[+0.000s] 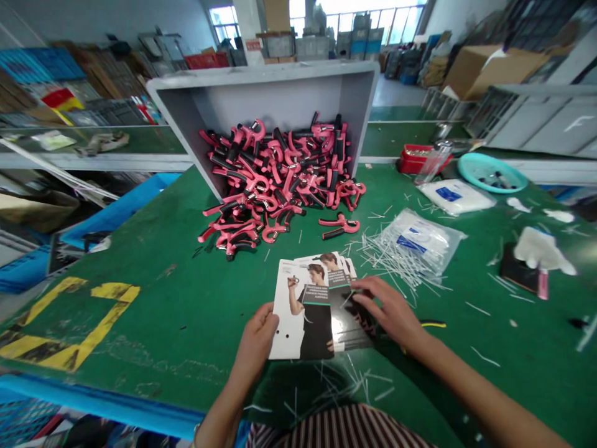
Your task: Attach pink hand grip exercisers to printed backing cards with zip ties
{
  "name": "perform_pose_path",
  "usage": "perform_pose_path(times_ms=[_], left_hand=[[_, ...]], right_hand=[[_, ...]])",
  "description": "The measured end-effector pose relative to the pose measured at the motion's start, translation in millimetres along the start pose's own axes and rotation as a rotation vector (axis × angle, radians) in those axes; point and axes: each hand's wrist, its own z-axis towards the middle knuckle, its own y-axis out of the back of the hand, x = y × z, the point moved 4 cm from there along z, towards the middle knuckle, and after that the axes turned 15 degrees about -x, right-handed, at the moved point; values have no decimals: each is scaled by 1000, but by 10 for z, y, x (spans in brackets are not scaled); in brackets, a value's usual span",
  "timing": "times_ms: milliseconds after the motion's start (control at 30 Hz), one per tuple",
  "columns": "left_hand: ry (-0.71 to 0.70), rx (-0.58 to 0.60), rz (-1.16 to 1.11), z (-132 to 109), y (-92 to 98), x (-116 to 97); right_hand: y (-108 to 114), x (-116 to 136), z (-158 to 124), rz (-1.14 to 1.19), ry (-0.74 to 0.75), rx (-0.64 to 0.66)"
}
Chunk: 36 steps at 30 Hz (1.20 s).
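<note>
My left hand pinches the lower left edge of a printed packaging card. The card shows a person in a black top and has two small holes near its left edge. It overlaps several similar cards on the green table. Above those cards my right hand has its thumb and forefinger close together, with a thin white plastic tie at the fingertips. One pink and black hand grip strengthener lies beyond the cards, apart from a large heap of them.
A grey crate lies tipped on its side around the heap. To the right are scattered white ties, plastic bags, a turquoise tray, a red box and a white glove. Yellow-black tape marks the table's left.
</note>
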Motion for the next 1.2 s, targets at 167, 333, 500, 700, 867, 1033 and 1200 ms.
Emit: perform_pose_path(times_ms=[167,333,500,700,867,1033,1200], left_hand=[[46,26,-147,58,-51,8],[153,33,-364,113,73,-99],[-23,-17,-151,266,182,-397],[-86,229,-94,223,-237,-562],[-104,255,-148,124,-434,-359],[-136,232,-150,68,-429,-334],[-146,203,-125,24,-454,-386]], right_hand=[[-3,-702,148,-200,45,46],[28,-759,320,-182,12,-36],[213,-557,521,187,-313,-122],[45,42,453,562,-435,-203],[-108,459,246,266,10,-217],[-295,491,187,183,229,-144],[-425,473,156,152,285,-68]])
